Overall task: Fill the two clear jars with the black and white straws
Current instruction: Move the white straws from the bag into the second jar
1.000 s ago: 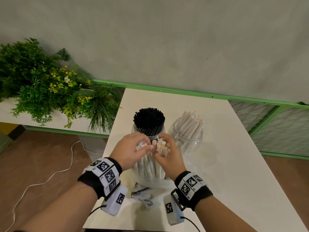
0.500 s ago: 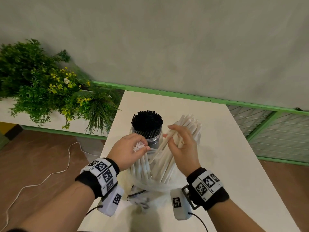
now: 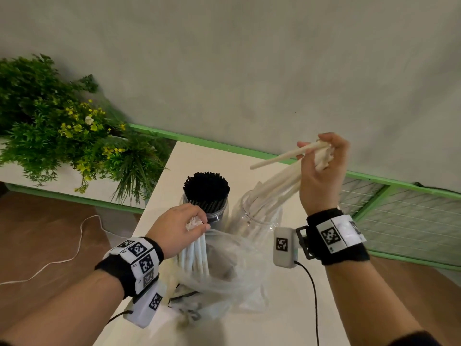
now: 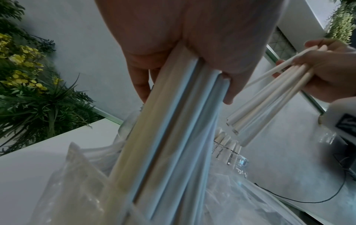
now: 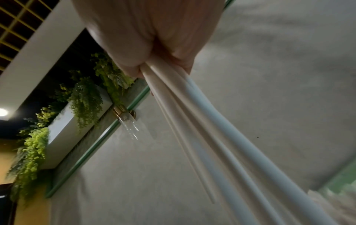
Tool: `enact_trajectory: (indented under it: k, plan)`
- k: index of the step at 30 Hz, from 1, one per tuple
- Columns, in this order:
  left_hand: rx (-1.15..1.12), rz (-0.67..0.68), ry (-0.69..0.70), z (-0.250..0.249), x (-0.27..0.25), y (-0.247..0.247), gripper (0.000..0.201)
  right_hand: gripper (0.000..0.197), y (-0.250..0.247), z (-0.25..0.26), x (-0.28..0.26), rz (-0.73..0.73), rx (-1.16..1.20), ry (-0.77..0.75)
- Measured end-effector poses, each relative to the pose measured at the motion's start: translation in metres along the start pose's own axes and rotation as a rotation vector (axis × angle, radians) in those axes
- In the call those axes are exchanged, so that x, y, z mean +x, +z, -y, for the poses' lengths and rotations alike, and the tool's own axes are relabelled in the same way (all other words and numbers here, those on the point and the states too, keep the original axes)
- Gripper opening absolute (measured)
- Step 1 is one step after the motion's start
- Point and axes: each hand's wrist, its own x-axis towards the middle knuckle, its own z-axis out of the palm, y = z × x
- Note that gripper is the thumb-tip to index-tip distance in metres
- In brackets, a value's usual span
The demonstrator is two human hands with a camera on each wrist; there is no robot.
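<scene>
Two clear jars stand on the white table (image 3: 287, 308). The left jar (image 3: 219, 213) is packed with black straws (image 3: 206, 187). The right jar (image 3: 257, 218) holds white straws. My right hand (image 3: 321, 161) is raised above that jar and grips a bunch of white straws (image 3: 279, 181) whose lower ends slant down to its mouth; one straw (image 3: 282, 157) sticks out to the left. My left hand (image 3: 182, 228) grips the top of another bundle of white straws (image 3: 195, 255) that stands in a clear plastic bag (image 3: 232, 275). That bundle (image 4: 173, 137) fills the left wrist view.
A planter of green plants with yellow flowers (image 3: 62, 136) stands left of the table. A green rail (image 3: 224, 143) runs along the wall behind, with a wire grid (image 3: 404, 221) at the right. A white cable (image 3: 62, 255) lies on the brown floor.
My right hand has pulled a bunch of white straws out of the bag, lifted it up and to the right, and now holds it over the right jar. The left hand has stayed on its bundle.
</scene>
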Motion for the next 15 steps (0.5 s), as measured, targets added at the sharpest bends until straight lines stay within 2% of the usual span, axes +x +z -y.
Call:
enact_trajectory:
  k: [3,6,15]
  plan:
    - [0.012,0.0,-0.006,0.0,-0.001,0.0,0.028,0.052,0.002,-0.01,-0.004,-0.025,-0.047,-0.004]
    - [0.018,-0.001,-0.014,0.0,-0.002,0.0,0.025,0.048,0.002,-0.02,-0.014,-0.006,-0.064,0.016]
    - [0.029,0.007,-0.031,0.0,0.0,0.0,0.032,0.038,-0.014,-0.047,-0.028,-0.007,-0.041,0.135]
